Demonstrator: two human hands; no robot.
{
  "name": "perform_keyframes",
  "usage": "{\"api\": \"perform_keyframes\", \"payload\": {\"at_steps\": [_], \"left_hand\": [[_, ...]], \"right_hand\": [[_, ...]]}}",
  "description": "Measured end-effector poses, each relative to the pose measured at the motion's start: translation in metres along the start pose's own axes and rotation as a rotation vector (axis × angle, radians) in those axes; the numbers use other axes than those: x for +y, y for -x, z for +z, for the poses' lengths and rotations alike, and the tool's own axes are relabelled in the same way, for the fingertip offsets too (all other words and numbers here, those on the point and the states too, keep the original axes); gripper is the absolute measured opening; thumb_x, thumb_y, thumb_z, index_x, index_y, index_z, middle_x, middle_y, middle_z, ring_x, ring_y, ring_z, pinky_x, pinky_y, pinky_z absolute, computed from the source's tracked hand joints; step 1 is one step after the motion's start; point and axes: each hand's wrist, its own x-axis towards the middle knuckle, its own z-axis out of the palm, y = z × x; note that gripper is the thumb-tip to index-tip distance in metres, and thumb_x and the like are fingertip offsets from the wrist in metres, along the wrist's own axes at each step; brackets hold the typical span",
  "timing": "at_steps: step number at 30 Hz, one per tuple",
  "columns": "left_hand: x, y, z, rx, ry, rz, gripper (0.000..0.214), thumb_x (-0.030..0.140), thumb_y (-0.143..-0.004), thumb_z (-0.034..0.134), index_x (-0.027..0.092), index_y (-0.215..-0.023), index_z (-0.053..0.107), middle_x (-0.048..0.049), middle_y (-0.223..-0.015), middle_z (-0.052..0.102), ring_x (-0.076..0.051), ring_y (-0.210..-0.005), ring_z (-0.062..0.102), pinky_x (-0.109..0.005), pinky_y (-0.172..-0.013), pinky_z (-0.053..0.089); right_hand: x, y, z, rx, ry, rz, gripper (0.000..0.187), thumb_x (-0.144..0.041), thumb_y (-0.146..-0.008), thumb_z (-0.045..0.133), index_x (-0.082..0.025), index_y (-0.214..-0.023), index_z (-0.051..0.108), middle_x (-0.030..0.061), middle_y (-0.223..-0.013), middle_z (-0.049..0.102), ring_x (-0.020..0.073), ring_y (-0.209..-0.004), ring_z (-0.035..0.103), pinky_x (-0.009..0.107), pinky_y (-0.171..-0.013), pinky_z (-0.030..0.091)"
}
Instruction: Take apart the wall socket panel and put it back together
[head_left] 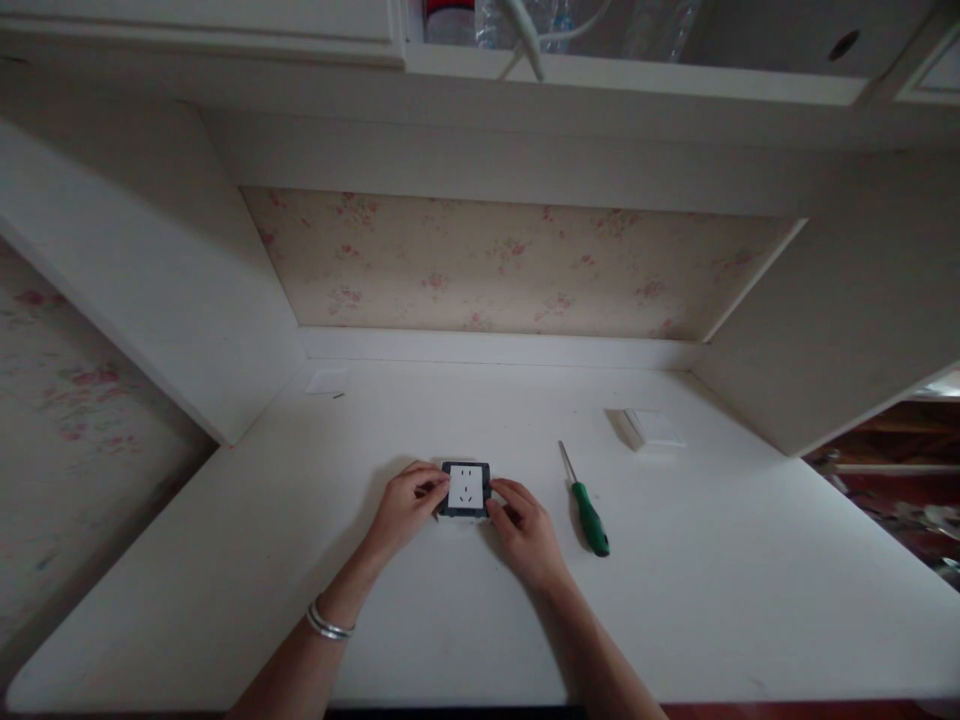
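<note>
A small square wall socket [465,488] with a dark frame and a white face lies on the white desk [675,600]. My left hand [405,505] pinches its left edge with curled fingers. My right hand [525,530] grips its right edge the same way. A silver bracelet [328,623] sits on my left wrist. A screwdriver with a green handle [589,515] lies on the desk just right of my right hand, its metal tip pointing away from me.
A white square cover plate [652,428] lies farther back on the right. A small white piece [327,381] and a tiny dark bit lie near the back left corner. Floral wallpaper backs the desk niche; a shelf runs overhead.
</note>
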Motion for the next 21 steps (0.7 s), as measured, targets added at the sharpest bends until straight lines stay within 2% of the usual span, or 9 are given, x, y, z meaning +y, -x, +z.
{"api": "perform_keyframes", "payload": {"at_steps": [5,10,15,21], "left_hand": [[0.0034,-0.0010,0.0013,0.052,-0.043,0.017,0.016,0.027,-0.081,0.057,0.019,-0.080,0.071,-0.0052,-0.085,0.065,-0.016,-0.078,0.063,-0.025,-0.063,0.054],[0.0015,-0.0004,0.0004,0.009,-0.013,0.029,0.015,0.027,-0.079,0.059,0.019,-0.079,0.072,-0.0061,-0.090,0.065,-0.016,-0.082,0.063,-0.024,-0.064,0.054],[-0.0005,-0.0012,0.0014,0.063,-0.036,0.023,0.018,0.029,-0.082,0.057,0.019,-0.078,0.071,-0.0050,-0.084,0.065,-0.016,-0.079,0.063,-0.024,-0.064,0.053],[-0.0012,-0.0007,0.0006,0.031,-0.024,0.010,0.016,0.028,-0.080,0.059,0.018,-0.074,0.071,-0.0052,-0.084,0.062,-0.015,-0.075,0.063,-0.023,-0.061,0.054]], "right_hand": [[0.0027,-0.0002,0.0021,0.012,-0.008,0.000,0.029,-0.031,-0.086,0.051,-0.021,-0.108,0.068,0.0101,-0.114,0.062,0.0170,-0.079,0.063,0.029,-0.068,0.054],[0.0048,-0.0002,0.0022,0.010,-0.012,-0.002,0.030,-0.032,-0.086,0.052,-0.021,-0.108,0.068,0.0104,-0.114,0.062,0.0176,-0.081,0.063,0.029,-0.069,0.054],[0.0038,-0.0001,0.0020,0.004,-0.010,0.002,0.029,-0.032,-0.086,0.052,-0.021,-0.107,0.068,0.0100,-0.115,0.061,0.0178,-0.083,0.063,0.029,-0.070,0.054],[0.0057,0.0009,0.0031,0.009,-0.027,-0.007,0.029,-0.032,-0.086,0.052,-0.020,-0.107,0.068,0.0104,-0.114,0.061,0.0183,-0.084,0.063,0.029,-0.068,0.054]]}}
